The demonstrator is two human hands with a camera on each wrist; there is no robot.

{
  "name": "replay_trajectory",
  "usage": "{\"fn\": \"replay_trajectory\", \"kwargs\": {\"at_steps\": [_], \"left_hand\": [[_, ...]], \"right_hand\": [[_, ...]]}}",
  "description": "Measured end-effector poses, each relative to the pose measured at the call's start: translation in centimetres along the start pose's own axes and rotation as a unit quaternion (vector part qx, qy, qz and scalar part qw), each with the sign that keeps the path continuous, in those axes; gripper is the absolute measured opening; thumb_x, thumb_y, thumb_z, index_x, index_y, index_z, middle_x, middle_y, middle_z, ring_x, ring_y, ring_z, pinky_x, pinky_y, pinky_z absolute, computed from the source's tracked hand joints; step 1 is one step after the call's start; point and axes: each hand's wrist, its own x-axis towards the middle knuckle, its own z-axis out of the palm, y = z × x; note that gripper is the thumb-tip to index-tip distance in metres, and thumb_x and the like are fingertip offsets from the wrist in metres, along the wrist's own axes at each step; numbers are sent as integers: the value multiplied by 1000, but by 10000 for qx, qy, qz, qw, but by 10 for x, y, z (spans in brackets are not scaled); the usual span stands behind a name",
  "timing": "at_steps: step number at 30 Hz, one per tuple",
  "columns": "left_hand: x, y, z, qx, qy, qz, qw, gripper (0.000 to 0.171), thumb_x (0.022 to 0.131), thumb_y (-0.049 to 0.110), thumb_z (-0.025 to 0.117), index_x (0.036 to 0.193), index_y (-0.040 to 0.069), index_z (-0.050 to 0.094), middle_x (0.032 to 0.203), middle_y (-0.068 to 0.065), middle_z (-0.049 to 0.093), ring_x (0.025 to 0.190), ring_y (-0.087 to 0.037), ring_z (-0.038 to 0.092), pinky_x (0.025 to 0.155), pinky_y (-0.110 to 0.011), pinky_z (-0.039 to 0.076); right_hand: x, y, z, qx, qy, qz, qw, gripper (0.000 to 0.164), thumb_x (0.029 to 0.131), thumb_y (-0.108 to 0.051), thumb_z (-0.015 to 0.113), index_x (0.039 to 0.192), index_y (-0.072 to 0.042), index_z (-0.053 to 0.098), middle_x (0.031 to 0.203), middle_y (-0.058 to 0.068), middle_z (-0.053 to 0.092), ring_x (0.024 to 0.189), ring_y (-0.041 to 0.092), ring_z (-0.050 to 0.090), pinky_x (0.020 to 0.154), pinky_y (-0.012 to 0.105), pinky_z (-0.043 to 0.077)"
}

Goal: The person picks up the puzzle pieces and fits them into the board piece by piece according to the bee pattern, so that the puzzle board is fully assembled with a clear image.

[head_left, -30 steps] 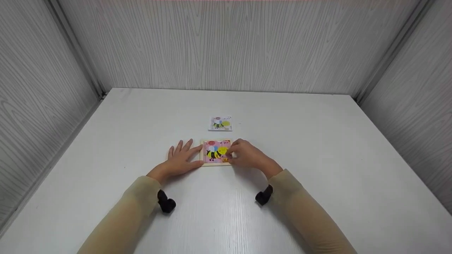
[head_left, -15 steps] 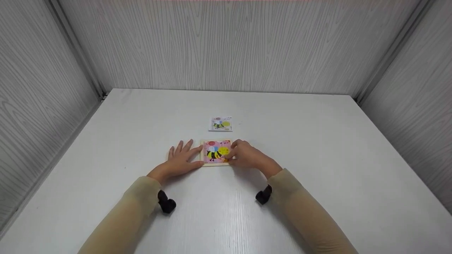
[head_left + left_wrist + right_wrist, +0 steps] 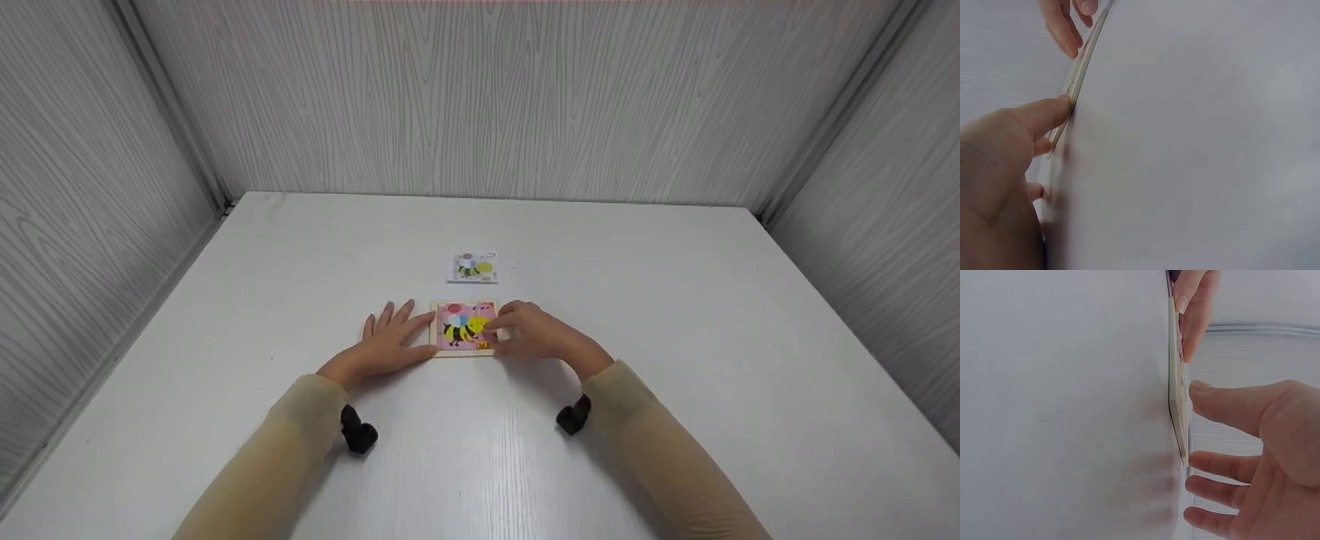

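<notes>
A small square wooden jigsaw puzzle with a bee picture lies flat in its pale frame, the pieces appearing level in the head view. My left hand is spread on the table, thumb and index finger touching the frame's left edge. At the puzzle's right side is my right hand, fingertips over its right part. The right wrist view shows that hand with fingers apart and nothing between them; its thumb is by the puzzle's face. Side-on, the left wrist view shows the puzzle's edge under my left thumb.
Behind the puzzle lies a small white card printed with the same bee picture. The white table is bounded by wood-grain panels at the back and both sides. A black wrist camera sits at the left cuff.
My right fingers have loosened from the puzzle's lower right corner and drawn slightly right, uncovering the orange corner patch. The left hand stays at the frame. The whole head view has shifted slightly.
</notes>
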Motion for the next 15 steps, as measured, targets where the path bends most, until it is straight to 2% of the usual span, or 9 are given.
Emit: {"fn": "replay_trajectory", "kwargs": {"at_steps": [3,9,15], "left_hand": [[0,2,-3,20,-94,-17,10000,69,91,55,45,149,24,22,155,-13,-2,138,-37,-13,104,-57,-12],[1,2,-6,92,-125,-78,9998,68,92,54,44,149,26,20,155,-12,-3,138,-37,-14,105,-56,-12],[-1,1,-7,-47,-85,-25,9999,69,92,53,46,150,25,19,155,-13,-2,138,-38,-13,104,-57,-12]], "right_hand": [[-4,3,-3,145,46,153,9998,42,86,-25,68,126,-18,60,132,10,47,121,26,42,102,39,34],[-10,8,-10,251,162,296,9991,40,88,-24,65,127,-17,59,133,10,47,124,27,41,103,41,33],[-21,16,-15,403,275,293,9984,44,89,-25,65,130,-14,56,135,9,46,126,26,39,103,43,32]]}}
